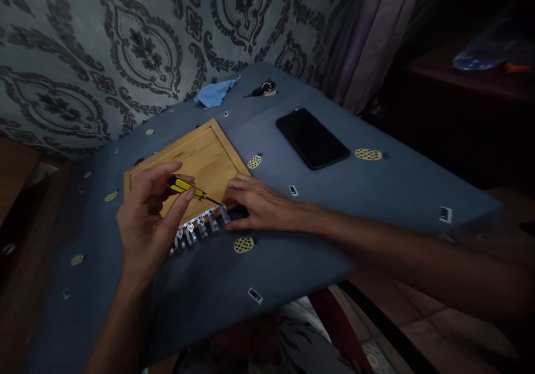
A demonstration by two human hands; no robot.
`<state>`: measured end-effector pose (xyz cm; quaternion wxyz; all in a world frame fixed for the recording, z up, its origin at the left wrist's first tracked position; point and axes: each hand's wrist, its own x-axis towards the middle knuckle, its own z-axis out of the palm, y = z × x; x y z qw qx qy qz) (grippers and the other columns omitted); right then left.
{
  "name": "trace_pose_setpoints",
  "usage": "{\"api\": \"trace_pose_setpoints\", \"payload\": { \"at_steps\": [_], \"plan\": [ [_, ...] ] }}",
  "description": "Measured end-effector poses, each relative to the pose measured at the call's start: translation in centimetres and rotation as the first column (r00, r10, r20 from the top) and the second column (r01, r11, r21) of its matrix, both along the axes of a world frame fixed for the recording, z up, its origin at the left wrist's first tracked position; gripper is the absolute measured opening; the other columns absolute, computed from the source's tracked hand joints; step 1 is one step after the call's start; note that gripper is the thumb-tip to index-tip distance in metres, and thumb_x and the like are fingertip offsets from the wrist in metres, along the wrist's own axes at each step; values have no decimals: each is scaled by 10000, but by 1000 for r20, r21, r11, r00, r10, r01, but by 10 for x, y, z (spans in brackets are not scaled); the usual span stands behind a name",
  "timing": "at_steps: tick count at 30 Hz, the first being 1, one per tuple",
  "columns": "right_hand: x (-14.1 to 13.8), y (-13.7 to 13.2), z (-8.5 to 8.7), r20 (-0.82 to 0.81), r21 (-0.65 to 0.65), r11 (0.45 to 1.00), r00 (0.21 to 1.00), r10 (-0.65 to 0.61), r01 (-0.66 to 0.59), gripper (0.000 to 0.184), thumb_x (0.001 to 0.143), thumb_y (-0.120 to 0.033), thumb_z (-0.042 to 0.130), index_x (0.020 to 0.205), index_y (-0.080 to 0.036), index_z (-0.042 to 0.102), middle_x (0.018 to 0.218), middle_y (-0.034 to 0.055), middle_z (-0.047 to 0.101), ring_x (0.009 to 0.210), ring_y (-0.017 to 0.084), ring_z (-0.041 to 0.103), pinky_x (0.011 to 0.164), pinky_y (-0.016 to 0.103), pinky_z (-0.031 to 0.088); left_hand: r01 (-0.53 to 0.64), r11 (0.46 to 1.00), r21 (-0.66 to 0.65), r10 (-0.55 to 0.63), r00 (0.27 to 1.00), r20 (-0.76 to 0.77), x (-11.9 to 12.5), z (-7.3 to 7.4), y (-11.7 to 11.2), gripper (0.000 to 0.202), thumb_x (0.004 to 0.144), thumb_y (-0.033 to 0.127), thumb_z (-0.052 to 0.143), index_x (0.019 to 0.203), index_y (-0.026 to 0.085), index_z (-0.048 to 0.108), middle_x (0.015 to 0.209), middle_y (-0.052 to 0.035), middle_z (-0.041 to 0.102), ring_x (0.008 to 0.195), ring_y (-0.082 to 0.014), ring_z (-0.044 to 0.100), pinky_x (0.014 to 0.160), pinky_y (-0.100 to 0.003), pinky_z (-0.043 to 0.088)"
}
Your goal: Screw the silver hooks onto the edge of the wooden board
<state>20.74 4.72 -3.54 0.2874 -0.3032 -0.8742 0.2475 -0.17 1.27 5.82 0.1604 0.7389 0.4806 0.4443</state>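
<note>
A yellow and black screwdriver [184, 186] is gripped in my left hand [151, 218], its shaft slanting down to the right. Its tip meets the rightmost of several silver metal hooks [202, 226] in a row along the near edge of a wooden board [200, 156]. Around that same end hook, my right hand [259, 202] has its thumb and fingers closed, resting at the board's near right corner. Whether a screw sits under the tip is too small to tell.
A black phone [312, 138] lies right of the board on the blue tablecloth [292, 251] printed with pineapples. Farther back are a light blue cloth [215, 93] and a small dark object [264, 88]. A patterned curtain [167, 45] hangs along the table's far side.
</note>
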Motion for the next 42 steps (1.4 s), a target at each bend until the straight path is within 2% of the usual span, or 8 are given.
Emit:
{"api": "trace_pose_setpoints", "payload": {
  "at_steps": [3,7,9,15,21,30,37,42],
  "plan": [
    [0,0,1,4,4,1000,1000,-4,4,432,837,-458,845,1079,-143,676,1022,83,632,1013,254,572,878,378,478,27,999,34,-26,999,-32,-2,-2,-1,252,944,252,723,1193,274,687,1064,-25,737,997,-182,735,873,-339,631],
    [0,-1,1,-1,4,1000,1000,-2,2,419,837,-448,847,1061,-141,673,1003,78,629,982,247,568,857,372,476,-1,980,201,40,981,-192,-3,-4,-1,218,938,257,739,1152,293,719,1017,-1,726,931,-163,695,771,-300,580],
    [0,0,1,-3,7,1000,1000,2,-2,408,837,-428,852,1054,-135,669,992,76,623,972,242,563,843,362,467,9,969,249,48,973,-225,-2,-4,-1,235,926,257,755,1155,300,727,980,11,723,874,-150,687,737,-284,576],
    [0,0,0,-13,13,1000,1000,6,-6,411,842,-427,850,1064,-137,663,1010,79,621,978,238,556,848,355,458,-2,989,145,9,999,-47,0,-3,0,320,911,196,760,1207,310,713,1093,4,723,952,-148,731,834,-283,628],
    [0,0,0,2,-4,1000,1000,7,-7,416,837,-447,850,1052,-143,663,994,68,622,972,238,561,858,363,459,-32,972,234,16,997,69,3,5,-2,293,894,181,778,1151,310,718,1002,26,729,918,-148,739,827,-303,635],
    [1,0,0,-11,14,1000,1000,8,-8,412,842,-444,847,1062,-149,661,998,69,624,979,237,558,848,357,459,-38,984,171,52,996,-77,-6,-4,-3,292,923,231,761,1195,326,713,1040,5,722,955,-172,724,854,-344,606],
    [1,0,0,-17,18,1000,1000,12,-11,410,840,-451,847,1047,-146,666,988,70,624,969,234,563,830,348,463,-12,988,157,26,996,-90,-8,-6,-3,305,934,233,747,1223,320,702,1068,-6,724,974,-173,719,877,-352,600],
    [1,1,-1,-19,34,999,1000,14,-13,398,837,-422,854,1047,-143,663,987,76,627,971,239,563,830,351,458,0,985,172,19,994,-108,-8,-7,-3,308,946,221,731,1233,326,693,1068,-2,729,973,-170,716,841,-340,592]
  ]
}}
